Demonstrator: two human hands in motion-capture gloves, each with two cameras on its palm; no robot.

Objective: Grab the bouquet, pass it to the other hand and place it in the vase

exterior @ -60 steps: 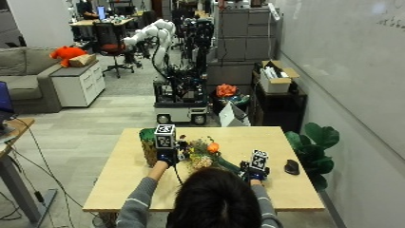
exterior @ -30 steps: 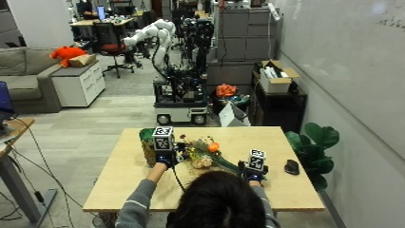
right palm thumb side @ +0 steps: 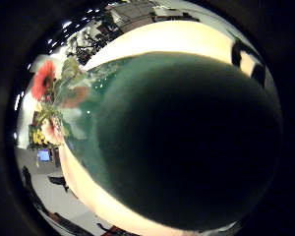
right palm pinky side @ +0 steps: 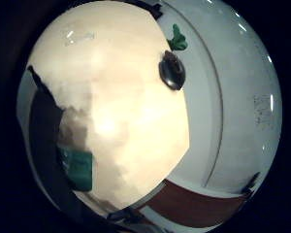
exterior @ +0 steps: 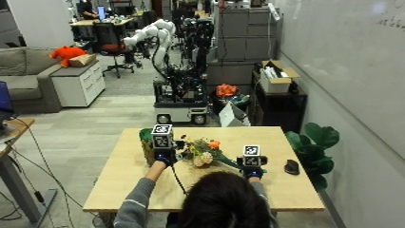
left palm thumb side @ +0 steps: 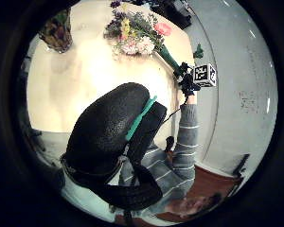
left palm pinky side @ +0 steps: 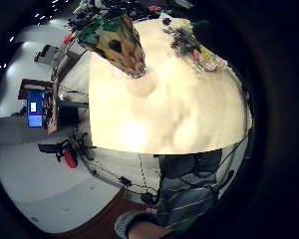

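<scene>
Bouquet (exterior: 204,153) lies on table (exterior: 126,183), blooms toward vase (exterior: 147,145), green-wrapped stem end toward your right hand (exterior: 253,167).

Right hand at stem end; wrap fills its thumb-side palm view, so close, but cannot tell whether fingers curl round it.

Left hand (exterior: 162,156) between vase and blooms; finger state not visible.

Judgement: pickup step. Grip low on wrap, lift level, keep blooms off vase rim. Offer the mid-stem to your left hand.

Mouse (exterior: 291,166) well apart, no obstacle.
</scene>
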